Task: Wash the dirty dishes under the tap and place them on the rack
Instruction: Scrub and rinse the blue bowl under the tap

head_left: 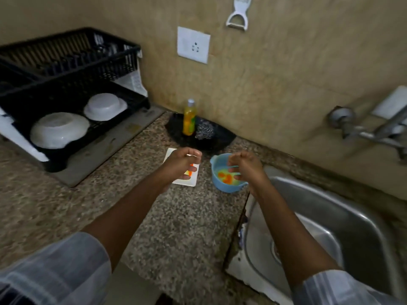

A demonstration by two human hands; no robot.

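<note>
A small blue bowl [222, 183] with orange and yellow food residue stands on the granite counter beside the sink [343, 208]. To its left lies a white square plate [187, 181] with orange smears. My left hand [181, 165] hovers over the plate with its fingers curled and apart. My right hand [247, 169] curls over the bowl's right rim, thumb inside the bowl; whether it grips the rim is unclear. The tap [374, 133] juts from the wall at the right. At the left stands a black two-tier rack [72, 84] holding two upturned white bowls [59, 129].
A yellow dish-soap bottle [189, 117] and a steel scrubber [204, 129] sit on a black round mat against the wall behind the dishes. A white socket plate [193, 45] and a white peeler [237, 16] are on the wall.
</note>
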